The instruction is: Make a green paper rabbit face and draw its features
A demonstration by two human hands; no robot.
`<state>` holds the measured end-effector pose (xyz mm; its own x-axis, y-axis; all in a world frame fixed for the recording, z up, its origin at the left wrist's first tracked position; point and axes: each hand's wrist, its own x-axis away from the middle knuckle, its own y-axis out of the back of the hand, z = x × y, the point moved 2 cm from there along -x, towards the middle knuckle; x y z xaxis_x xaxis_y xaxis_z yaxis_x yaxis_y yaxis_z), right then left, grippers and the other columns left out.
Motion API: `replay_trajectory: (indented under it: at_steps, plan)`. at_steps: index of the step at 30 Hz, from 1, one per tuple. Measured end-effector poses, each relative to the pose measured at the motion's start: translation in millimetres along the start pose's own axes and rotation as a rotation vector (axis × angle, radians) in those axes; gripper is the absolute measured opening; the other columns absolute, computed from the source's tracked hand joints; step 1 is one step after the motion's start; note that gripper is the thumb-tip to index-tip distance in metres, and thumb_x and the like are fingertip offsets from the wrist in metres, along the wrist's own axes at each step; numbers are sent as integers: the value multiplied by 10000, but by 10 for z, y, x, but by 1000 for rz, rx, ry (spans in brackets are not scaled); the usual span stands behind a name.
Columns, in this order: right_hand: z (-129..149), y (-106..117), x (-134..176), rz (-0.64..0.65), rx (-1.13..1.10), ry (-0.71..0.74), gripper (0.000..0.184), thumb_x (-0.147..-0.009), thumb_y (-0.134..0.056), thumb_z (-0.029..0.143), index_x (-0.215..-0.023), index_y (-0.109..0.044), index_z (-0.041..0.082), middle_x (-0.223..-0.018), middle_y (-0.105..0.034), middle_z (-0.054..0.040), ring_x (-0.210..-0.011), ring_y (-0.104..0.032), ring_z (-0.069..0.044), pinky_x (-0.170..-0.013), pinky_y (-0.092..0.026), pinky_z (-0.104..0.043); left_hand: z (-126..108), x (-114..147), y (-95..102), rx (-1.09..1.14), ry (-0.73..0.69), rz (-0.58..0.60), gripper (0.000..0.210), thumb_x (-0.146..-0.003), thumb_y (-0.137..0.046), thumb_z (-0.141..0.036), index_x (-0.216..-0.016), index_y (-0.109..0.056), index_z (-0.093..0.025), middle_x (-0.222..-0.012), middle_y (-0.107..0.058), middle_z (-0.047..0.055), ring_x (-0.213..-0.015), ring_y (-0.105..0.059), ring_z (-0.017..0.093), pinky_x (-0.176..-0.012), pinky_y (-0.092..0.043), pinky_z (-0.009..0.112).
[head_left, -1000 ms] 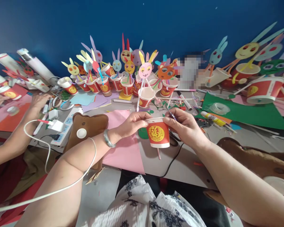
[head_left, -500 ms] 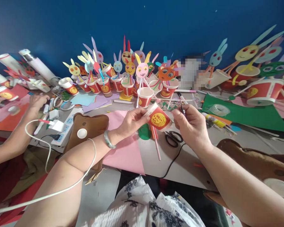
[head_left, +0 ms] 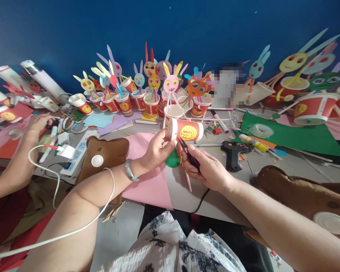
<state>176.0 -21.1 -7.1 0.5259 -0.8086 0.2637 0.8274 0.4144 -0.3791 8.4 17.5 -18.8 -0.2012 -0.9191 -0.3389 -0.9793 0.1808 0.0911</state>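
My left hand (head_left: 158, 149) is closed around the base end of a red and white paper cup (head_left: 189, 129) with a yellow round emblem. The cup lies sideways in the air, its mouth toward the right. Gripped in my right hand (head_left: 208, 166) is what looks like a pair of dark-handled scissors (head_left: 187, 147). Their pointed tips reach the cup's lower side near its base; whether they pierce it I cannot tell. Below, a green paper disc (head_left: 172, 158) and pale pink sticks (head_left: 189, 182) lie on the table, partly covered by my hands.
Behind stand several cup figures (head_left: 170, 84) with paper faces. A black glue gun (head_left: 232, 155) lies right of my hand, near glue sticks and green paper (head_left: 308, 139). Pink paper (head_left: 147, 189), a brown bear-shaped cushion (head_left: 109, 151) and a power strip (head_left: 81, 151) are leftward. Another person's hand (head_left: 41, 124) works at far left.
The cup has been turned onto its side. My right hand has moved left and down, bringing the blades to the cup. The glue gun has come into view; the black loops on the table no longer show.
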Motion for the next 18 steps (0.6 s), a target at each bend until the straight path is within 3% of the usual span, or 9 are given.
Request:
replay_trajectory:
  at_steps: [18]
  plan:
    - [34,-33,48,38,-129,-85,518,-878,-650,715,-810,-490,227,-487,-382,103,-385,-170,-49,-365,-110,-184,73,83,-44,-100,-45,1,362,-976,-601,-574,-915,-536,-223,-853,-657,5,-778,-600,125,-760,-492,287]
